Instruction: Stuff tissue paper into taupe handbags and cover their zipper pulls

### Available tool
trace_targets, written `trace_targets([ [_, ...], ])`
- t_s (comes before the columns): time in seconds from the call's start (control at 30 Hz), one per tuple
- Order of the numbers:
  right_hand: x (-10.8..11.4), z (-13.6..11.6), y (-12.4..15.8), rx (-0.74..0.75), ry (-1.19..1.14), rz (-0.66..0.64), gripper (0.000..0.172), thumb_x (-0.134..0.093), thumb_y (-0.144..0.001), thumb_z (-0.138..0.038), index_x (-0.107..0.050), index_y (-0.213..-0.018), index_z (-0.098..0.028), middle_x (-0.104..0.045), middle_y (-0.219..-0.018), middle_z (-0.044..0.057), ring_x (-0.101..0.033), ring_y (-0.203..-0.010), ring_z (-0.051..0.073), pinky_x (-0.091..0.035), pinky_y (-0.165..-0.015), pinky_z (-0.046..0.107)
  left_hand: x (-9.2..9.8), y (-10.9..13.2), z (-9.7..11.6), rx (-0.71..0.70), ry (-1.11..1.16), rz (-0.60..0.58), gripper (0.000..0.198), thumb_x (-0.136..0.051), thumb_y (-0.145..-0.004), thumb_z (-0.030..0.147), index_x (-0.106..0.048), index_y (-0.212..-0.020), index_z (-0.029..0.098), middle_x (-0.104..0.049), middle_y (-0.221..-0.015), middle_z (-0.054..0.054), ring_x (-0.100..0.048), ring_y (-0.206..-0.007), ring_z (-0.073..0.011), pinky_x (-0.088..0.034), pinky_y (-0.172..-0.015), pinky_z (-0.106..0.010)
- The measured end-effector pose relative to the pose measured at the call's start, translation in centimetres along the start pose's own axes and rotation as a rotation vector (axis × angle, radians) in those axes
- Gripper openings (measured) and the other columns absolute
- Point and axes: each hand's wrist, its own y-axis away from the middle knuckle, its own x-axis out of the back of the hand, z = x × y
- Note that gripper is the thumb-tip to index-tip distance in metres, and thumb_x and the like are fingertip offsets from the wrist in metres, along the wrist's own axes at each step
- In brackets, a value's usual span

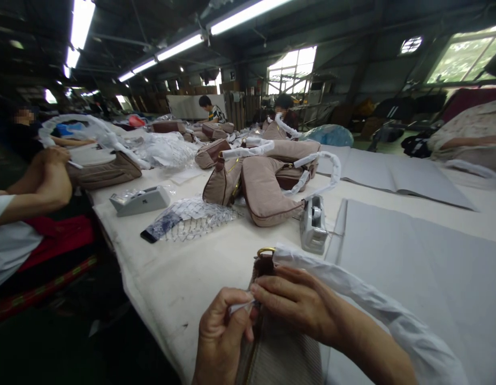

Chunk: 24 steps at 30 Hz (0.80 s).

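A taupe handbag point(280, 355) lies at the near edge of the white table point(215, 267), its gold ring point(265, 250) pointing away from me. Its strap is wrapped in white paper point(376, 307) and runs over my right forearm. My left hand point(219, 342) is closed in a pinch on a small white paper piece point(239, 308) at the bag's top. My right hand point(299, 305) lies over the bag, its fingertips closed on the same paper piece.
A grey tape dispenser point(313, 224) stands just beyond the bag, another point(140, 201) at the left. Crinkled plastic wrap point(191, 219), a heap of taupe handbags point(267, 182) and grey paper sheets point(416, 256) cover the table. Other people sit at left, right and far back.
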Motion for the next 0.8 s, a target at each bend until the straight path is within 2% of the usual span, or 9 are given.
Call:
trace_targets([
  [0.07,-0.6,0.1,0.5,0.020,0.098,0.074,0.023,-0.046,-0.093,-0.012,-0.056,-0.113,-0.008,-0.065,-0.106,0.008,-0.059,-0.095,0.018,-0.046,-0.091,0.032,-0.2,0.1,-0.1,0.056,0.072,0.015,0.015,-0.066,-0.076,0.032,-0.060,-0.077,0.018,-0.058,-0.055,0.005,-0.047,-0.045,-0.0067,-0.043,-0.053,-0.020],
  [0.13,-1.4,0.1,0.9,0.022,0.147,0.201,0.023,-0.046,-0.093,-0.014,-0.058,-0.112,-0.009,-0.066,-0.105,0.009,-0.059,-0.095,0.020,-0.047,-0.089,0.034,-0.4,0.3,0.1,0.097,0.121,0.003,0.016,-0.067,-0.073,0.031,-0.059,-0.075,0.018,-0.061,-0.057,0.003,-0.047,-0.044,-0.0061,-0.042,-0.053,-0.020],
  [0.2,-2.1,0.0,1.1,0.009,0.147,0.300,0.022,-0.045,-0.093,-0.013,-0.059,-0.110,-0.008,-0.067,-0.101,0.011,-0.059,-0.094,0.020,-0.049,-0.086,0.036,-0.5,0.4,0.5,0.132,0.146,-0.032,0.016,-0.067,-0.072,0.030,-0.058,-0.074,0.017,-0.062,-0.058,0.002,-0.049,-0.045,-0.0066,-0.042,-0.054,-0.020],
  [0.27,-2.6,-0.1,0.9,-0.002,0.137,0.341,0.021,-0.045,-0.092,-0.010,-0.059,-0.107,-0.006,-0.068,-0.095,0.012,-0.060,-0.090,0.021,-0.050,-0.083,0.036,-0.4,0.3,1.3,0.157,0.189,-0.089,0.019,-0.065,-0.073,0.034,-0.059,-0.078,0.017,-0.064,-0.062,0.000,-0.053,-0.049,-0.0096,-0.044,-0.055,-0.023],
  [0.33,-2.8,-0.3,0.6,0.005,0.125,0.352,0.020,-0.046,-0.091,-0.008,-0.059,-0.107,-0.004,-0.068,-0.092,0.012,-0.061,-0.087,0.021,-0.051,-0.080,0.037,-0.2,0.0,2.3,0.203,0.242,-0.132,0.028,-0.057,-0.077,0.043,-0.058,-0.087,0.017,-0.065,-0.067,-0.002,-0.058,-0.056,-0.0142,-0.047,-0.059,-0.027],
  [0.4,-2.9,-0.3,0.4,0.020,0.113,0.358,0.020,-0.047,-0.091,-0.008,-0.059,-0.107,-0.003,-0.068,-0.092,0.013,-0.061,-0.084,0.020,-0.052,-0.077,0.037,0.0,-0.5,3.2,0.283,0.221,-0.171,0.032,-0.052,-0.081,0.047,-0.058,-0.089,0.016,-0.064,-0.070,-0.004,-0.059,-0.061,-0.0164,-0.049,-0.059,-0.029],
  [0.53,-2.8,-0.2,0.3,0.034,0.138,0.356,0.020,-0.047,-0.091,-0.009,-0.060,-0.106,-0.004,-0.069,-0.094,0.013,-0.061,-0.082,0.020,-0.052,-0.077,0.037,0.6,-1.6,4.2,0.422,0.043,-0.286,0.024,-0.064,-0.077,0.035,-0.058,-0.074,0.012,-0.060,-0.065,-0.002,-0.055,-0.054,-0.0104,-0.043,-0.053,-0.022],
  [0.7,-2.9,-0.8,0.1,0.034,0.164,0.300,0.021,-0.046,-0.091,-0.011,-0.062,-0.103,-0.005,-0.068,-0.096,0.011,-0.060,-0.078,0.018,-0.051,-0.078,0.036,1.2,-2.3,2.9,0.540,0.037,-0.282,0.035,-0.073,-0.066,0.043,-0.058,-0.070,0.012,-0.058,-0.061,0.000,-0.047,-0.047,-0.0068,-0.036,-0.049,-0.018],
  [0.8,-3.6,-1.0,1.6,-0.054,0.101,0.317,0.023,-0.049,-0.091,-0.017,-0.059,-0.110,-0.012,-0.068,-0.098,0.008,-0.061,-0.081,0.018,-0.052,-0.076,0.031,1.2,-2.5,1.5,0.476,-0.072,-0.264,0.046,-0.077,-0.057,0.053,-0.056,-0.064,0.013,-0.053,-0.052,0.002,-0.042,-0.043,-0.0056,-0.029,-0.046,-0.017],
])
